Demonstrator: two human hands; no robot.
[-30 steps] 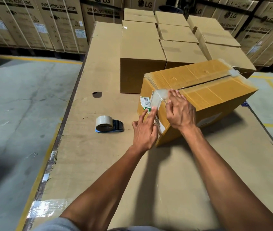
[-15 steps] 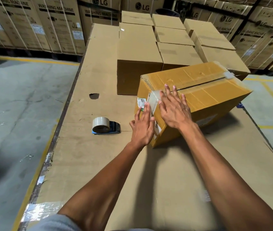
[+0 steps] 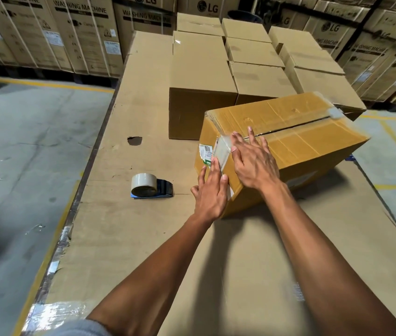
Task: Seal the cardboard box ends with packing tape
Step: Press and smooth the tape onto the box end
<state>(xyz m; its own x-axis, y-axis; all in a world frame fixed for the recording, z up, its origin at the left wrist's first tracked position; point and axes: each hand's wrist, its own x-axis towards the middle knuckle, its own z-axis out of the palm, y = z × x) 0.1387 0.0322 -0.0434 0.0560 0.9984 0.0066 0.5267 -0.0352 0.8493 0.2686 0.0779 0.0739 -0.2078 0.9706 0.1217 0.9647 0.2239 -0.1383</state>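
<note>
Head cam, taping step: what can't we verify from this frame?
- Tape strip on the box: lower end hidden by the left hand, top by the right hand.
- Box's far face: turned away.
- Label: print too small.
- Dispenser: blade hidden behind its roll.

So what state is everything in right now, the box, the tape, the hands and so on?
Box: on the table, top seam still showing a dark gap.
Tape strip: folded over the box's near top edge, under the hands.
Tape roll: in its dispenser, lying on the table, untouched.
Left hand: open, flat on the box's end.
Right hand: open, flat on the box's corner.
Stacked boxes: closed.
</note>
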